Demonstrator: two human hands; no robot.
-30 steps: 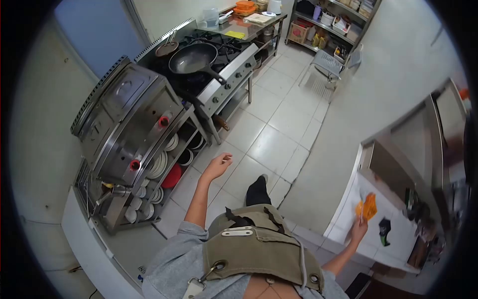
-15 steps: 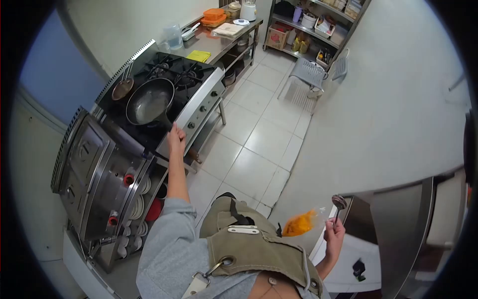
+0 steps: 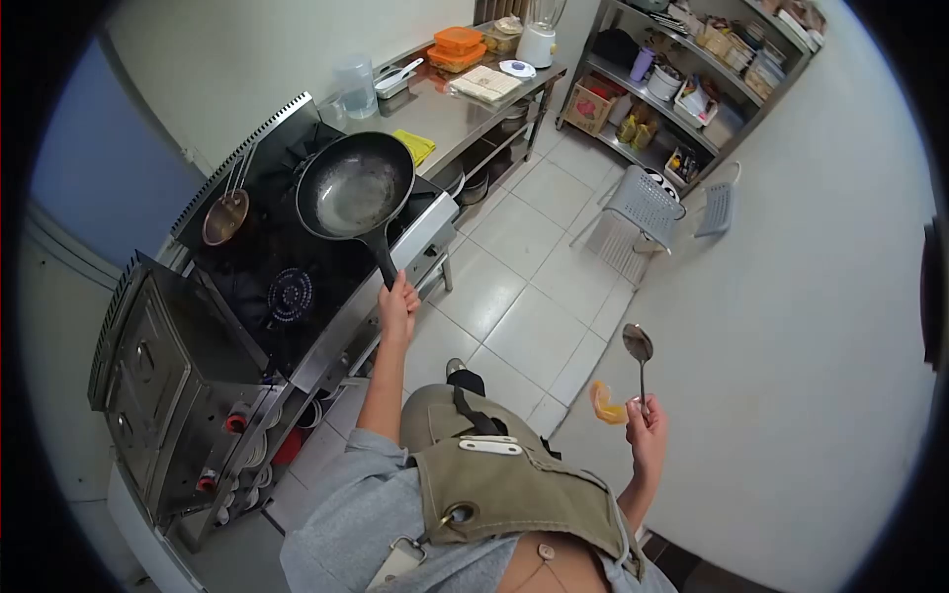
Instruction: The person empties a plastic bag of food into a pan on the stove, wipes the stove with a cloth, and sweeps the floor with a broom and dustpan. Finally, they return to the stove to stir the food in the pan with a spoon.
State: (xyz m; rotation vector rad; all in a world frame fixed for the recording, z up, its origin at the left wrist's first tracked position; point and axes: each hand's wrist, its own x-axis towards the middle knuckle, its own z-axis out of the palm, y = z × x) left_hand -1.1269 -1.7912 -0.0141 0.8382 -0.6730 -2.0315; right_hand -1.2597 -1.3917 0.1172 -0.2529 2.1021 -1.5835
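My left hand [image 3: 399, 304] is closed round the handle of a dark frying pan [image 3: 356, 188]. The pan appears over the far part of the black gas stove [image 3: 247, 262], its inside facing up and holding nothing but a worn, shiny bottom. Upright in my right hand [image 3: 647, 427] is a metal serving spoon [image 3: 639, 344], bowl at the top. The same hand grips a clear plastic bag [image 3: 606, 405] with something orange in it, hanging to the left of my fingers. A bare burner [image 3: 291, 295] shows on the near side of the stove.
Two small copper-coloured pans [image 3: 225, 215] lie at the stove's back edge. Beyond it, a steel counter [image 3: 435, 109] carries a yellow cloth [image 3: 414, 147], orange containers [image 3: 457, 47] and a blender [image 3: 539, 40]. A grey chair [image 3: 641, 206] stands near the shelves [image 3: 643, 89]. A steel lidded unit [image 3: 168, 366] is at left.
The frying pan has left the near burner, uncovering it, and moved away toward the far burners with my left hand. My right hand has come forward with spoon and bag; the view has shifted.
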